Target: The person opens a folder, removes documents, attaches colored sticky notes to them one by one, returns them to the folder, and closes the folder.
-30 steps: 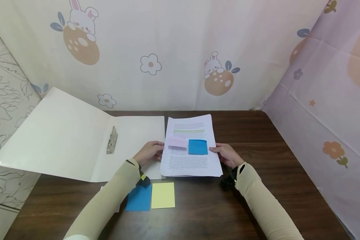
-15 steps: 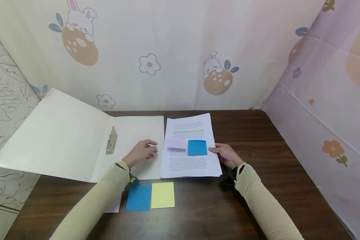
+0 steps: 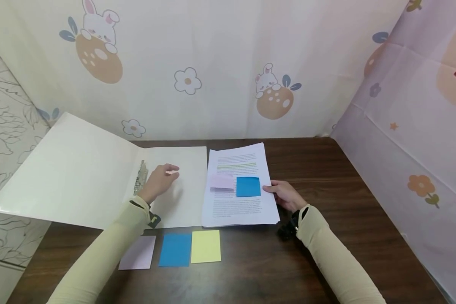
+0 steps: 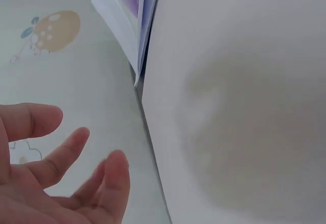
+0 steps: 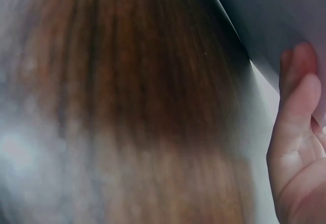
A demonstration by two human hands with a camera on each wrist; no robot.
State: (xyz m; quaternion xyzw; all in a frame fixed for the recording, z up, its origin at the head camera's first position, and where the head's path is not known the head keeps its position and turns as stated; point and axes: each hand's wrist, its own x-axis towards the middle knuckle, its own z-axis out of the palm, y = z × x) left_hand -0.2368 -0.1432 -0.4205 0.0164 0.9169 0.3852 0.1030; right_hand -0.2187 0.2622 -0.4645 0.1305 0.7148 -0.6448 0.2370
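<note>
In the head view a stack of printed sheets [image 3: 237, 211] lies beside an open white ring binder [image 3: 186, 194]. My right hand [image 3: 286, 196] pinches the stack's right edge, thumb on top and the other fingers under it. A blue sticky note [image 3: 248, 186] and a pale purple sticky note [image 3: 222, 181] lie on the top page, below a green highlighted line. My left hand [image 3: 159, 182] hovers over the binder near its metal clip [image 3: 140, 177], fingers loosely bent and holding nothing. The left wrist view shows its fingers [image 4: 116, 178] apart from the paper.
A purple note pad [image 3: 138, 253], a blue note pad [image 3: 175, 250] and a yellow note pad [image 3: 206, 246] lie in a row in front of the binder on the dark wooden table [image 3: 289, 270]. The binder's raised cover [image 3: 68, 173] leans left. A patterned curtain [image 3: 220, 105] hangs behind.
My left hand has let go of the stack's left edge and moved left across the binder toward its clip, uncovering the purple pad. My right hand keeps its hold on the stack.
</note>
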